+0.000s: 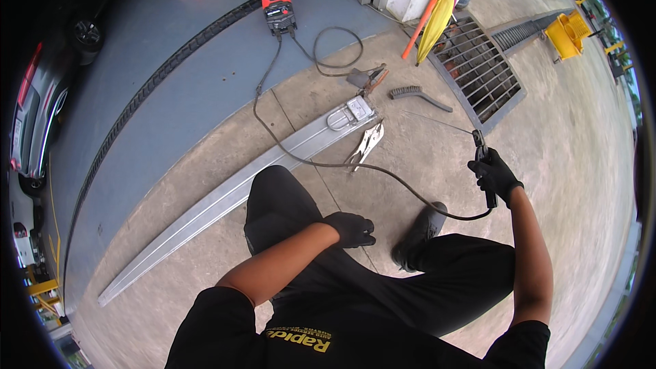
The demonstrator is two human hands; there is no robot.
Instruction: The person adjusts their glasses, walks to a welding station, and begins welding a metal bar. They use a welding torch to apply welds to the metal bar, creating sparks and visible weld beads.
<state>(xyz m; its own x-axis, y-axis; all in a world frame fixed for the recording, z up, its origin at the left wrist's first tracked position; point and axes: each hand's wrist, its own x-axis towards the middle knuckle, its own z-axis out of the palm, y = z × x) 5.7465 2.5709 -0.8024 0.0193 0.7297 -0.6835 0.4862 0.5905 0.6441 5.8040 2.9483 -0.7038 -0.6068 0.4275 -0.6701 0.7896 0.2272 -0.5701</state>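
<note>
Two gloved hands worked low over the concrete floor. From where I stood, the right hand was wrapped firmly around a black electrode holder, raised on the person's right side. Its thin rod slanted away to the left, toward the end of a long silver metal beam; I couldn't judge how high the tip was.

The left hand hung just past the left thigh, fingers loosely bent. Its palm was turned from me, so I couldn't tell whether it held anything.

The beam lay slantwise on the floor beyond the left knee, running from far left to the middle of the space ahead. At its right end sat a flat plate with a rounded loop beside it, and a copper-coloured clamp was right at that same tip. Silver locking pliers lay close by on the nearer side, and a black brush was near, toward the drain grate. A dark cable curved from the holder across the beam and up to a red welding machine on the blue-grey floor.
</note>
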